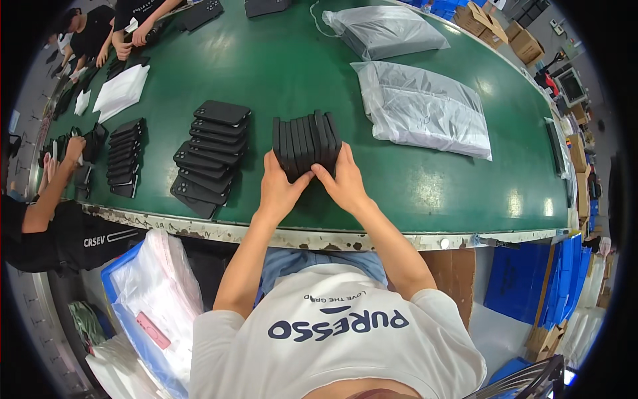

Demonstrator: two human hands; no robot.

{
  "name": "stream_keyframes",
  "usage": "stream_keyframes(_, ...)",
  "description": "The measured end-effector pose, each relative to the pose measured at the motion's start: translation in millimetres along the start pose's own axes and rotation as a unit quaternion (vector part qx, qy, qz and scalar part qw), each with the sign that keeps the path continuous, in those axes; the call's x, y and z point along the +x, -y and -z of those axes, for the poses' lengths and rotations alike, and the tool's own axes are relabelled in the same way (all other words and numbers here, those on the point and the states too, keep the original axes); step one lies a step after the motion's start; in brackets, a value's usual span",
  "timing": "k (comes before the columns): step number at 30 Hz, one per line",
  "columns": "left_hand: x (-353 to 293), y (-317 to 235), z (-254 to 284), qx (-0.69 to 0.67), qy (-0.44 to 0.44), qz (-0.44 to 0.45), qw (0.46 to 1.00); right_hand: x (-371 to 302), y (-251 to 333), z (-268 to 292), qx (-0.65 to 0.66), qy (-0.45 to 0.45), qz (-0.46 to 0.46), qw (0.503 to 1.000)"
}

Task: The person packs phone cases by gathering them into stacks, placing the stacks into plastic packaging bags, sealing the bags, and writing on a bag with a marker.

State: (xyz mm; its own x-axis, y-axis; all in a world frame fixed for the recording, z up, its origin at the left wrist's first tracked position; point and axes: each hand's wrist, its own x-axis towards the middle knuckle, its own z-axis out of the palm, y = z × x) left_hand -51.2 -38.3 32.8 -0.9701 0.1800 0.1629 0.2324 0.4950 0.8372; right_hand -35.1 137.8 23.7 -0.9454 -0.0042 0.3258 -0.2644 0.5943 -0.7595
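Between my two hands a row of several black phone cases [302, 143] stands on edge, pressed together over the green table. My left hand [280, 183] grips the row's left end, its thumb along the near side. From the right end my right hand [342, 176] closes on the same row, and the two thumbs nearly meet at the front. Just left of my hands lies a fanned stack of black phone cases [209, 156] with camera cut-outs showing. Farther left is a narrower stack of similar cases [125, 159].
Two filled grey plastic bags [422, 110] lie at the right of the table [425, 193]. White sheets [123, 90] sit at the far left. Co-workers' hands [74, 149] work along the left edge. Blue bins [531, 286] stand below right; a plastic-lined blue crate [156, 299] is below left.
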Motion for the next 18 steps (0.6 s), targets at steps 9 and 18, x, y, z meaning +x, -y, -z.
stream_keyframes(9, 21, -1, 16, 0.144, 0.069, 0.181, 0.971, 28, 8, -16, -0.165, -0.006, -0.079, 0.983)
stream_keyframes(18, 25, -18, 5, 0.044, 0.073, 0.171, 0.982, 40, -19, -4, 0.017, 0.068, -0.15, 0.986)
